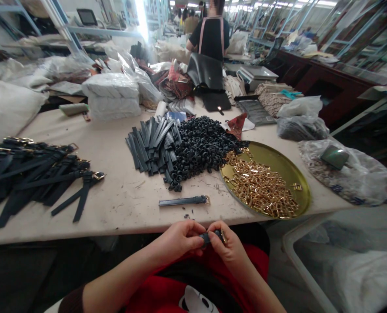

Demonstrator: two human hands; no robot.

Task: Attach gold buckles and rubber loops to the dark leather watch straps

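Just off the table's front edge, my left hand (189,237) and my right hand (222,243) meet over a short dark strap (206,238). Fingers of both hands are closed on it, and a gold buckle (224,236) shows by the right fingers. Part of the strap is hidden by the fingers. On the table ahead lies one finished-looking buckled strap (183,201), its buckle pointing right. Behind it are a stack of flat dark straps (154,141) and a heap of small dark loops (200,145). Gold buckles (261,184) fill much of a round gold tray (294,167).
Buckled straps (40,174) lie piled at the left. Plastic-wrapped bundles (111,93), a black leather bag (206,78) and a scale (258,74) stand farther back. A plastic bag (359,169) lies right of the tray. Another person (213,37) is beyond the table.
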